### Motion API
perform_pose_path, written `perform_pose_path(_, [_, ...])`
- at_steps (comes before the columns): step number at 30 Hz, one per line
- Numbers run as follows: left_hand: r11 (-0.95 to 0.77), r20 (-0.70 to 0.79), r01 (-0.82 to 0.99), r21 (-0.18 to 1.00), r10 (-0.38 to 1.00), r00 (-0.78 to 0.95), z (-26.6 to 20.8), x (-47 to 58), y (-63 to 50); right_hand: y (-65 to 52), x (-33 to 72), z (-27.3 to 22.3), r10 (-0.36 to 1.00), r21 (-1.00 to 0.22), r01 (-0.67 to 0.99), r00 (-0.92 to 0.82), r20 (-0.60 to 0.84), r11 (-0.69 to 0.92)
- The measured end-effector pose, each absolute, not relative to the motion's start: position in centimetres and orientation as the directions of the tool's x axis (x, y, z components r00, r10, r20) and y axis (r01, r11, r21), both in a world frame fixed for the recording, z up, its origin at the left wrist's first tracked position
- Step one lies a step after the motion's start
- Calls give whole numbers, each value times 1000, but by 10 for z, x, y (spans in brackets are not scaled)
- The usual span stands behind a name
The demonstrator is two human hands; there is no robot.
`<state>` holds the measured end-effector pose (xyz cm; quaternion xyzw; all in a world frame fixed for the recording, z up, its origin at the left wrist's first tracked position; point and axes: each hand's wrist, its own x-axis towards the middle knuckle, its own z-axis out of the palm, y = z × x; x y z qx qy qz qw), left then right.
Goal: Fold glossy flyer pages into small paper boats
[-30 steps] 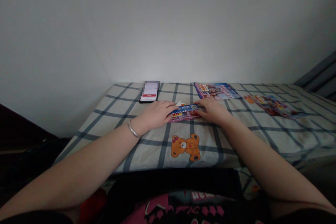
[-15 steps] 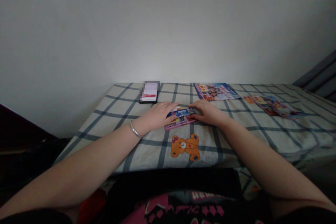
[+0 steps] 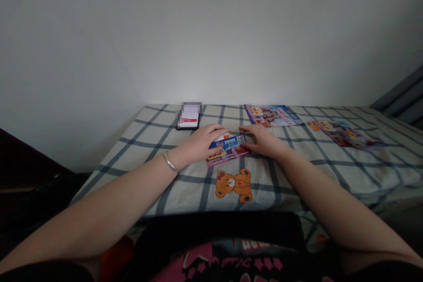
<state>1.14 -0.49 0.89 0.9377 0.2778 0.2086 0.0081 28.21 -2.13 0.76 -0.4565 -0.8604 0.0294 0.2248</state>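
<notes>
Between my hands a colourful printed leaflet (image 3: pixel 228 157) lies on the checked cloth, its far part folded over toward me. The folded part shows a blue strip with a QR code, above a pink and yellow printed part. My left hand (image 3: pixel 204 143) grips the left side, thumb on the near side and fingers over the far side. At the right end, my right hand (image 3: pixel 262 141) pinches the same leaflet, its thumb by the QR code. The fingertips behind the fold are partly hidden.
A phone (image 3: pixel 189 116) with a lit screen lies at the back left. Two more leaflets lie to the right, one by the wall (image 3: pixel 274 115) and one farther right (image 3: pixel 350 134). A printed bear (image 3: pixel 233 185) marks the checked cloth (image 3: pixel 139 185) near its front edge.
The blue strip of the leaflet has tilted to face me more, and its QR code shows more plainly. Both hands have shifted only slightly.
</notes>
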Motion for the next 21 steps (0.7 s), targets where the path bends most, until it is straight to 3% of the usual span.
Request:
perform_pose_path(6, [-894, 537, 447, 35, 394, 746, 13, 12, -6, -24, 280, 13, 818, -375, 738, -424, 389, 561])
perform_pose_path(12, [-940, 724, 329, -87, 167, 669, 11, 14, -6, -19, 282, 9, 705, -304, 674, -462, 538, 673])
perform_pose_path(21, [-932, 802, 334, -143, 88, 591, 19, 13, -8, -27, 278, 20, 506, -179, 576, -479, 717, 798])
